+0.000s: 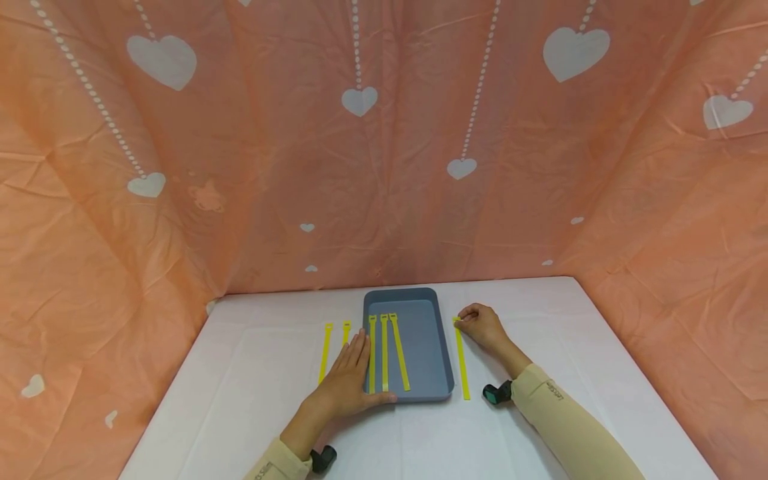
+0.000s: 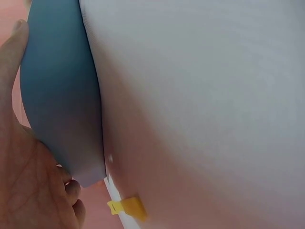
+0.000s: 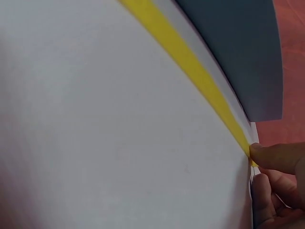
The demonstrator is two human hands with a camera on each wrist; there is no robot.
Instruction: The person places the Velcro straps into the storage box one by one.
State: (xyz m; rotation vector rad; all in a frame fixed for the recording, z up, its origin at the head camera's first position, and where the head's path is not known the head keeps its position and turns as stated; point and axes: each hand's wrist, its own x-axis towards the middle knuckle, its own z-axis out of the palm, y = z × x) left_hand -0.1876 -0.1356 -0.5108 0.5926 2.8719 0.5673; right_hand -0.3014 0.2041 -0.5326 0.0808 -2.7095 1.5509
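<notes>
**Bracing on one side, pinching on the other**

So the left hand is laid against the tray, fingers out straight along its left wall and thumb along the near edge. Looks more like steadying than gripping to me. The right hand has thumb and fingers pinched on the head end of a yellow strap, which sits just beside the tray's right wall, tail pointing back toward the person. Can't tell if the pinched end is off the table or not.

Inside the tray there are three straps, heads at the far end, two about parallel and the rightmost slanting a bit. Left of the tray, two more straps are on the table, one partly behind the left hand.

My read: the step in hand is handling that right-hand strap, either grabbing it or placing it, can't say which. If it's to be lifted, the next move calls for a firm pinch at the head and enough height for the tail to clear the rim.

Further out, black wrist cameras, beige sleeves, and an orange cloth with pale hearts.
</notes>
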